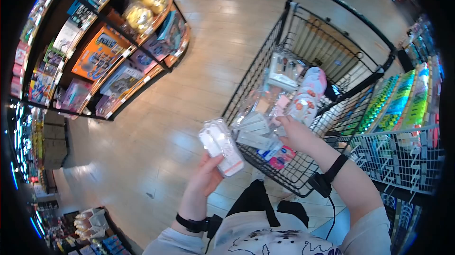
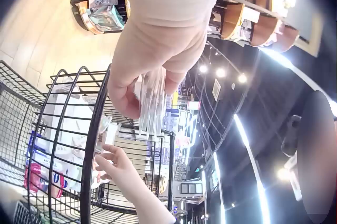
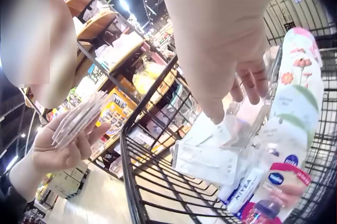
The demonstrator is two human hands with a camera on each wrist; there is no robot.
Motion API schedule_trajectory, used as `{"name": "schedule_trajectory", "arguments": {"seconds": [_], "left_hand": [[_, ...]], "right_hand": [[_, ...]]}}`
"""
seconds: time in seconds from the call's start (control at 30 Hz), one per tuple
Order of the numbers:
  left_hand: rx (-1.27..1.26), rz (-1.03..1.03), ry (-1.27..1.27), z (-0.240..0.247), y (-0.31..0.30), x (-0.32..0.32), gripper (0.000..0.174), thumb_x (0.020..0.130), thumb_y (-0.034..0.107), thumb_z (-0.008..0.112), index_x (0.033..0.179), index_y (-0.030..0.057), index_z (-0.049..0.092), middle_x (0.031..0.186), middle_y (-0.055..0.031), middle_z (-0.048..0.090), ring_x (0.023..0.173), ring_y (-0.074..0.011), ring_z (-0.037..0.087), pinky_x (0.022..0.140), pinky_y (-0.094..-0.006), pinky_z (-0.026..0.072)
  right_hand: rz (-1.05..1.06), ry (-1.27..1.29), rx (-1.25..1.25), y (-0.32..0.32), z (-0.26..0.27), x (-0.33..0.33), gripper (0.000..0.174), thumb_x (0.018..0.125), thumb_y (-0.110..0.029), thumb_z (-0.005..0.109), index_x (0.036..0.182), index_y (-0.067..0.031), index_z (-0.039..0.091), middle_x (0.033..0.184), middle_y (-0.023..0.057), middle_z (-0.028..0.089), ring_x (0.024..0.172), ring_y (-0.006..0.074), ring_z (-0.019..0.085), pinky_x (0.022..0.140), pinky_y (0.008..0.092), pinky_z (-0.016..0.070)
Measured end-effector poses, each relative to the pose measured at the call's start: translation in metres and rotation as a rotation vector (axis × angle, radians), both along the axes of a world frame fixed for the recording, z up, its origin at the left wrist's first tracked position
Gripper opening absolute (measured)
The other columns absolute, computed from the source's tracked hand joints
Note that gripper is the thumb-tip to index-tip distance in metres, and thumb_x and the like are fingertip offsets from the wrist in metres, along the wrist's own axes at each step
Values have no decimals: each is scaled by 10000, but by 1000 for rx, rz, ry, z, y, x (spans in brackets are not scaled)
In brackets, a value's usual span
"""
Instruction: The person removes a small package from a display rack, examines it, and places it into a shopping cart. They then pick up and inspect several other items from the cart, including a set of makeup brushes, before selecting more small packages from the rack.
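My left hand (image 1: 208, 174) grips a small stack of flat clear plastic packs (image 1: 222, 148), held outside the cart over the floor. From the left wrist view, the thumb and fingers pinch the stack edge-on. Over the wire shopping cart (image 1: 265, 172) my right hand (image 1: 297, 135) reaches down with loosely bent, spread fingers. White flat packs (image 3: 205, 163) lie just below its fingertips in the right wrist view. Beside them are a pink and blue NIVEA pack (image 3: 279, 182) and long floral-printed packages (image 3: 297, 92).
Wooden shelves (image 1: 128, 61) with boxed toys and yellow plush toys (image 1: 140, 16) stand to the left across a tiled floor (image 1: 163, 151). On the right, close to the cart, is a white wire rack (image 1: 403, 155) with bright packages. The cart's black handle (image 1: 348, 8) rises at its far end.
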State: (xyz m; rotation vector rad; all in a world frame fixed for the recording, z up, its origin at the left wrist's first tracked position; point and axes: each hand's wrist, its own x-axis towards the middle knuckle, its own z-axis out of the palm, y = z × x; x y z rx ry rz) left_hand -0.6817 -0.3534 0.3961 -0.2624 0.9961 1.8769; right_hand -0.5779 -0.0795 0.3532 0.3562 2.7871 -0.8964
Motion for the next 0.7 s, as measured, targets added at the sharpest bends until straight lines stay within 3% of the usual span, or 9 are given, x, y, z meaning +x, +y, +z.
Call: {"name": "schedule_trajectory", "arguments": {"seconds": [0.13,0.33,0.4,0.47,0.63,0.7], "left_hand": [[-32,-1,38,2,-11,3,522,868,84,503,1338,103,278,1221,-182,488,1147,-273,479,945,-426,414],[-21,25,56,-4,-21,-4,517,859,95,530,1318,98,292,1213,-173,495,1136,-273,492,926,-415,433],[-29,29,53,-5,-23,-6,520,858,93,532,1319,98,291,1214,-169,495,1129,-269,496,925,-412,434],[-1,-9,28,-7,-24,-9,548,857,72,544,1334,127,279,1220,-45,477,1116,-171,487,924,-365,416],[-19,5,75,-9,-21,-10,565,849,76,554,1340,121,278,1220,-46,479,1125,-174,480,928,-361,415],[-21,2,72,-12,-15,-8,570,846,75,557,1342,122,279,1221,-46,479,1128,-174,478,931,-364,414]], "right_hand": [[-33,-208,77,-29,-19,-29,446,728,-198,649,1104,-45,465,1036,177,525,953,336,553,794,402,469],[-22,-398,207,-45,-42,-33,451,715,-249,672,1079,-37,508,1065,161,531,1012,312,530,829,387,461],[-96,-375,150,-46,-50,-34,381,706,-230,670,1011,-35,553,993,162,564,967,298,557,808,385,465],[-138,-348,90,-43,-59,-34,334,700,-209,665,966,-32,566,942,163,577,923,294,574,784,388,469],[-183,-251,-62,-36,-72,-28,235,675,-142,652,862,-23,574,801,168,585,785,295,602,710,387,474],[-221,-189,-299,-31,-64,-26,205,686,-104,652,848,-27,554,816,118,595,749,218,602,664,324,475]]}}
